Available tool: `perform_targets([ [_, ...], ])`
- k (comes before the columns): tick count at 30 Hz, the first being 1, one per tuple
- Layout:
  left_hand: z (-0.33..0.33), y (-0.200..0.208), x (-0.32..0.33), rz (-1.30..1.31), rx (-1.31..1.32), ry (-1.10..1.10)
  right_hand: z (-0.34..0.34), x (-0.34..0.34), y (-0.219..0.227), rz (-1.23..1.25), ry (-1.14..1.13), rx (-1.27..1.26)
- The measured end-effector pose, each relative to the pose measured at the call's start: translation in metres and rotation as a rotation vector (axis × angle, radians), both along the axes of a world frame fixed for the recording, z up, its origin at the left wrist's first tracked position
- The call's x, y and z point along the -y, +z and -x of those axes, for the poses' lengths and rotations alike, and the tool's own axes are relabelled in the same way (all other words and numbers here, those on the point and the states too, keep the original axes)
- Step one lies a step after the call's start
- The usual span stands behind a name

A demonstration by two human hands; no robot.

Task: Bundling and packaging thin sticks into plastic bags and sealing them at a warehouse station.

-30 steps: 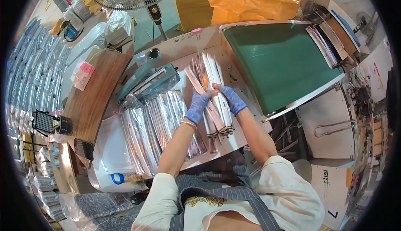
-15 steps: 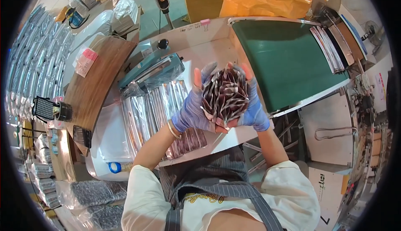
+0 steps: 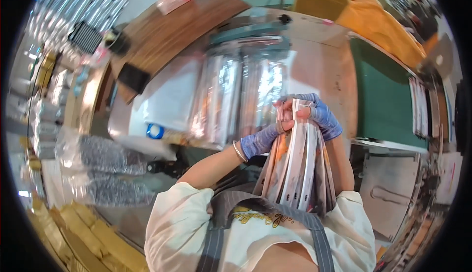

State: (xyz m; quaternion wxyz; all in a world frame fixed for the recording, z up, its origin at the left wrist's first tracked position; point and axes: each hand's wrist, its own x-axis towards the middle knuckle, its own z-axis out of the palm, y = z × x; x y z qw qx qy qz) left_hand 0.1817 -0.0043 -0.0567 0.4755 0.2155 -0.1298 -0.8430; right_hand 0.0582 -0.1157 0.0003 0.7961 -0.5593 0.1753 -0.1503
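Note:
A bundle of long, flat printed packets (image 3: pixel 297 164) with white edges and orange and dark patches hangs fanned out in front of my apron. My left hand (image 3: pixel 265 138), in a blue fingerless glove, pinches the bundle's far end from the left. On the right side of that same end, my right hand (image 3: pixel 322 117), gloved alike, is closed round it with the thumb on top. Just beyond the hands, clear-wrapped stacks of similar packets (image 3: pixel 216 100) lie on the white table (image 3: pixel 314 70), blurred by motion. A teal bar-shaped device (image 3: pixel 250 37) stands behind them.
To the right is a green board (image 3: pixel 386 95) with upright packets (image 3: pixel 418 105) at its edge. A curved wooden shelf (image 3: pixel 177 31) stands at the far left. A blue tape roll (image 3: pixel 155 131) sits at the table's left edge, above plastic-wrapped dark bundles (image 3: pixel 103 149). Behind lies an orange sack (image 3: pixel 378 24).
The bundle, earlier held end-on between both palms, now hangs toward my body, gripped at its far end. My view has turned, shifting the table and shelf rightward.

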Motion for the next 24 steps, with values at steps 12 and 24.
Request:
perform_targets([
  [12,-0.322,-0.108,-0.117,0.435,2.195,0.610,-0.133,-0.081,-0.053,-0.132,0.135,-0.172],
  [24,-0.181,-0.044,-0.111,0.171,1.251,0.829,-0.185,-0.101,-0.070,0.214,0.195,-0.282],
])
